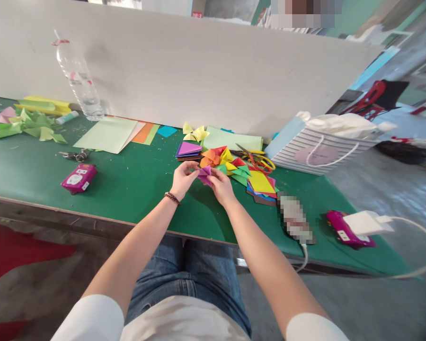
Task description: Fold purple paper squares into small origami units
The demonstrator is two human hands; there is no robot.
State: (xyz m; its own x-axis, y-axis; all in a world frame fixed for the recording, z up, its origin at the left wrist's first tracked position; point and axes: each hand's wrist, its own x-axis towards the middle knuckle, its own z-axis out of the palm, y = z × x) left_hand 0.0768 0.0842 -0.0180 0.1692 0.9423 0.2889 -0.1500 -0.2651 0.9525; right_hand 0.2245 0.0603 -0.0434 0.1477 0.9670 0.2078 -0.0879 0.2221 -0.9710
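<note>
Between left hand (183, 180) and right hand (220, 186), pinched purple folded paper (205, 174).

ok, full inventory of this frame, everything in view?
purple piece: 1, purple, pinched by both hands
folded pieces: pile, orange/red/yellow/green, beyond the hands
square stack: 1, yellow on top, right of pile
purple stack: 1, purple on top, left of pile
scissors: 1, yellow-red handles, behind square stack
bow: 1, pale yellow, behind pile
sheets: several, pale green and orange, mid table
bottle: 1, clear, back left
green folds: several, green, far left
left box: 1, pink, left of hands
right box: 1, pink, right edge
charger: 1, white, on right box
bag: 1, striped, back right
table: 1, green, under all
left hand: 1, bare, on purple piece
right hand: 1, bare, on purple piece
</note>
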